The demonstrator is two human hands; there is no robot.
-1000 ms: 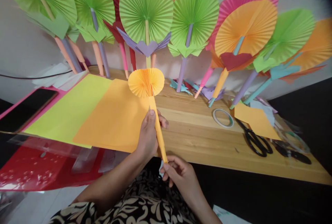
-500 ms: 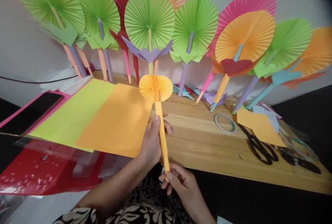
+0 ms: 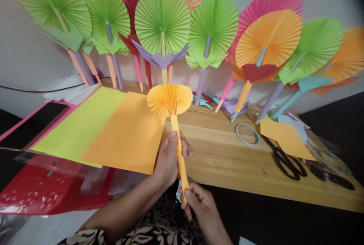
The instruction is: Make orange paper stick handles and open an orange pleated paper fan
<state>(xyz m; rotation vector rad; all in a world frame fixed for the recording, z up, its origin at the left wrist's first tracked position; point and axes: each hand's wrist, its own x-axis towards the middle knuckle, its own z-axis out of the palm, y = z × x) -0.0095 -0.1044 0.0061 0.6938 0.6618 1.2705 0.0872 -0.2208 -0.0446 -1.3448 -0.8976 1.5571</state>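
Note:
A yellow-orange pleated paper fan (image 3: 180, 161) stands between my hands, its long rolled-paper handle tilted slightly. Its small pleated head (image 3: 170, 99) spreads to both sides at the top of the handle. My left hand (image 3: 167, 158) is closed around the middle of the handle, thumb on top. Lower down, my right hand (image 3: 199, 203) pinches the handle's bottom end between thumb and fingers. To the left, an orange paper sheet (image 3: 125, 135) overlaps a yellow-green sheet (image 3: 76, 120) on the table.
Several finished fans, such as a green one (image 3: 162, 14) and an orange one (image 3: 269, 36), lean on the wall. A tape roll (image 3: 247, 125), black-handled scissors (image 3: 290, 164) and orange scraps (image 3: 287, 137) lie right on the wooden table (image 3: 216, 161). A dark phone (image 3: 34, 124) lies left.
The fan's pleated head has opened wider to both sides. Both hands and the handle have shifted slightly down and to the right, with the grips kept.

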